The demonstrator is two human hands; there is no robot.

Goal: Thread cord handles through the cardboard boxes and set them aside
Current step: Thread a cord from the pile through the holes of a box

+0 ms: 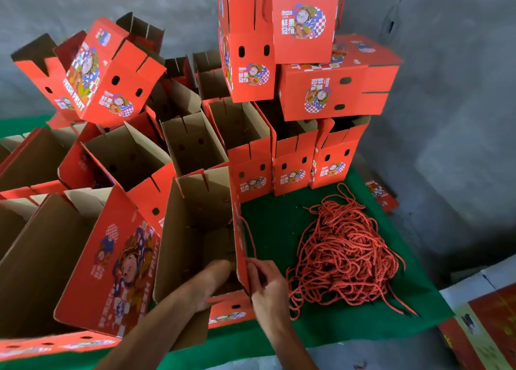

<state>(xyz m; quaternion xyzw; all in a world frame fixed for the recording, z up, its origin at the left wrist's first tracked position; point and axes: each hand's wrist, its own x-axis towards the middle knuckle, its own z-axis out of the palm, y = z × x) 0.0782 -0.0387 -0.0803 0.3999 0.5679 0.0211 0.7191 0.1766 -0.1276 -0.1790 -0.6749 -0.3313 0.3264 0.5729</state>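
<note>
An open red cardboard box (195, 230) with a brown inside stands at the near middle of the green table. My left hand (215, 277) reaches down inside it against its right wall; its fingers are hidden. My right hand (265, 283) is outside that wall (240, 246), pinching a red cord (250, 235) that runs up along the wall. A tangled pile of red cords (343, 255) lies on the green cloth just right of my right hand.
Many more open red boxes (125, 154) crowd the left and back of the table, with others stacked high (304, 26) at the back. The green cloth (273, 221) shows between box and cords. Flat printed cartons (485, 322) lie at the lower right by the grey wall.
</note>
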